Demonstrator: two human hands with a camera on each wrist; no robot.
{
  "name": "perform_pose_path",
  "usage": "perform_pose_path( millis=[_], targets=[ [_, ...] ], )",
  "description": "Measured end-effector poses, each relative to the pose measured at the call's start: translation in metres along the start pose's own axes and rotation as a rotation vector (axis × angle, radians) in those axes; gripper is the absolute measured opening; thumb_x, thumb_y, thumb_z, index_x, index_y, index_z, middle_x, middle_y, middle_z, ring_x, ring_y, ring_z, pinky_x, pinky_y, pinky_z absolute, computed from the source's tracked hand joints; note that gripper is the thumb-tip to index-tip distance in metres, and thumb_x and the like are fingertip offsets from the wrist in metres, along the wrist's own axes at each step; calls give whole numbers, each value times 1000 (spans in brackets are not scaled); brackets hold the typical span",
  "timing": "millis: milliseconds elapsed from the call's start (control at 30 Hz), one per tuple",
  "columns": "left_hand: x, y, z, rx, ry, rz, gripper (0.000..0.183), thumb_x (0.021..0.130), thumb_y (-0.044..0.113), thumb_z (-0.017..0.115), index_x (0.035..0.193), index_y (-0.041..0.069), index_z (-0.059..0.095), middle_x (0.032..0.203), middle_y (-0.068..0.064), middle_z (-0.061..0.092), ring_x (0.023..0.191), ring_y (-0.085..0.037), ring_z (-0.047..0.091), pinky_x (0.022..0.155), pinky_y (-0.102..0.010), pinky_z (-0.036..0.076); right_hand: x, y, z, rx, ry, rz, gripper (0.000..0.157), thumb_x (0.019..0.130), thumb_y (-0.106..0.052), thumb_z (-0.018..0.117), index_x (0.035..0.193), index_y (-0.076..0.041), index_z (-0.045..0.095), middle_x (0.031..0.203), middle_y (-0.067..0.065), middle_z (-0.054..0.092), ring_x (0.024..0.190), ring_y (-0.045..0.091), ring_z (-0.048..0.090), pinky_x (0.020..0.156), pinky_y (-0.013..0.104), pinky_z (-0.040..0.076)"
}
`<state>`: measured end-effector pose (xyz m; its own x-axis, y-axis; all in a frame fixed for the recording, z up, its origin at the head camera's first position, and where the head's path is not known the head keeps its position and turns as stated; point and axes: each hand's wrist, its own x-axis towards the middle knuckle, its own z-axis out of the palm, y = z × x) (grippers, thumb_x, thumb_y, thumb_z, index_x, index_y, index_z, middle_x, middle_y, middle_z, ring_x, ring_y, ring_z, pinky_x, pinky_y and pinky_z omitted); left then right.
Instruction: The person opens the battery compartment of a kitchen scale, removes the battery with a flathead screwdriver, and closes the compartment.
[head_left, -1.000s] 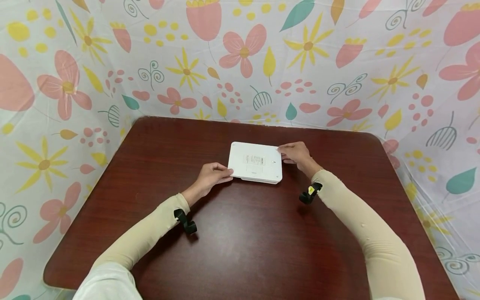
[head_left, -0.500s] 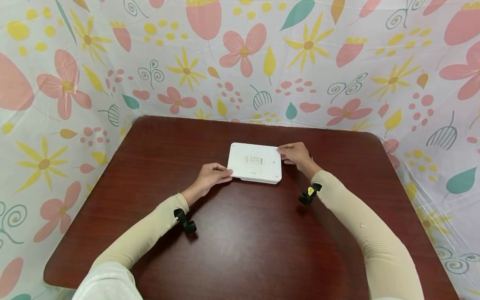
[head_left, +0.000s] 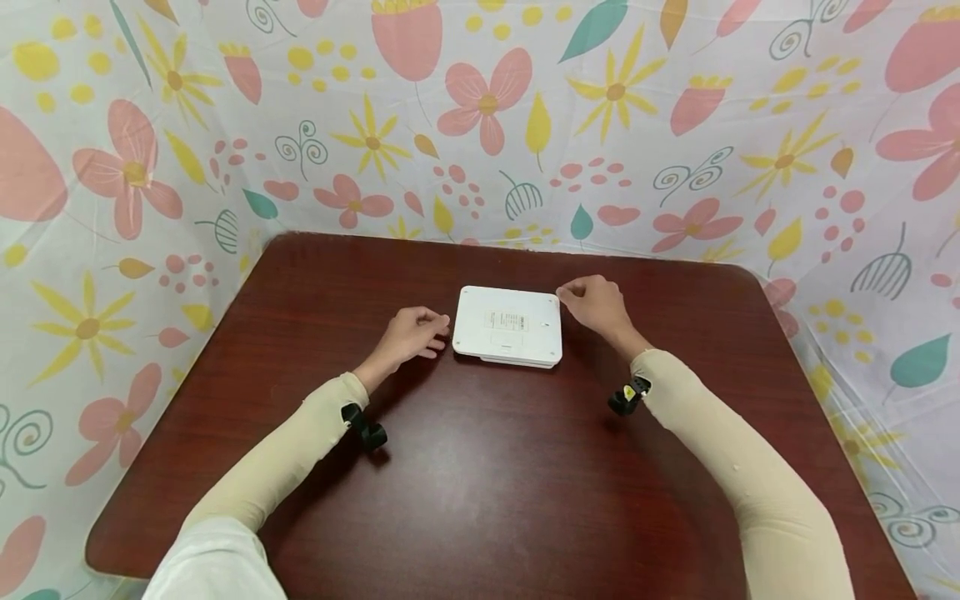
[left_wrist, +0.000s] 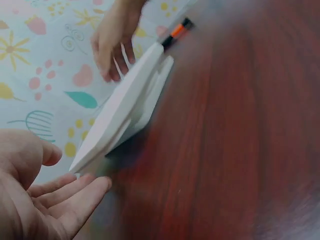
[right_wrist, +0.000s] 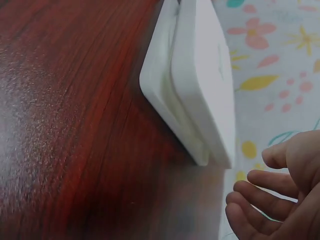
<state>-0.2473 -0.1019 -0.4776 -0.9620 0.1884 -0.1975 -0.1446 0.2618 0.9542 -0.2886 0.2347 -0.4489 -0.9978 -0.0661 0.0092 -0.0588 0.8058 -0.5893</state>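
A flat, squarish white device (head_left: 510,342) with rounded corners lies on the table, with a printed label and a small panel facing up. Edge-on in the right wrist view, the device (right_wrist: 200,75) shows two white layers, a wider slab over a smaller one. My left hand (head_left: 408,336) is just off its left edge, fingers relaxed and thumb apart from them. In the left wrist view, these fingers (left_wrist: 82,202) are right at the near corner. My right hand (head_left: 597,304) is beside the far right corner, fingers loosely bent around nothing.
The dark red-brown wooden table (head_left: 465,483) has rounded corners. A flower-printed cloth (head_left: 480,117) hangs behind it and along both sides. Black straps (head_left: 365,429) hang from both wrists, over pale sleeves.
Both hands have let go of the device's corners. The left moved slightly left and up in the head view, the right slightly up and outward. The device stays in nearly the same place.
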Motion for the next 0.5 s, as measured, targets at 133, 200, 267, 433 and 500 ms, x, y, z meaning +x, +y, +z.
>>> perform_pose_path(
  millis=[133, 200, 267, 433, 500],
  targets=[
    [8, 3, 2, 11, 45, 27, 36, 102, 26, 65, 125, -2, 66, 120, -20, 71, 98, -34, 74, 75, -36, 65, -12, -11, -4, -38, 54, -106, 34, 104, -33, 59, 122, -9, 75, 116, 12, 75, 97, 31, 68, 81, 50, 56],
    [13, 1, 6, -30, 42, 14, 39, 101, 26, 66, 128, -3, 64, 122, -21, 70, 100, -33, 73, 78, -36, 65, -18, -16, -4, -54, 86, -149, 34, 103, -33, 60, 122, -8, 75, 117, 12, 75, 82, 33, 67, 73, 49, 55],
    [18, 1, 11, -74, 36, -10, 42, 100, 25, 68, 130, -4, 62, 123, -22, 69, 100, -31, 73, 80, -37, 64, -24, -19, -3, -75, 117, -198, 35, 103, -32, 62, 123, -6, 74, 123, 14, 72, 87, 36, 68, 77, 51, 56],
    [23, -3, 20, -141, 8, -80, 46, 98, 21, 71, 135, -5, 60, 120, -23, 69, 95, -26, 74, 81, -36, 64, -38, -25, 3, -94, 102, -312, 48, 100, -37, 66, 134, -2, 66, 144, 20, 58, 117, 41, 64, 98, 58, 53],
    [23, -5, 23, -156, -2, -83, 45, 98, 18, 71, 134, -6, 60, 118, -24, 70, 93, -25, 74, 80, -36, 64, -41, -27, 7, -85, 63, -336, 57, 99, -42, 67, 139, -2, 62, 149, 20, 53, 122, 41, 61, 101, 58, 51]
  ],
)
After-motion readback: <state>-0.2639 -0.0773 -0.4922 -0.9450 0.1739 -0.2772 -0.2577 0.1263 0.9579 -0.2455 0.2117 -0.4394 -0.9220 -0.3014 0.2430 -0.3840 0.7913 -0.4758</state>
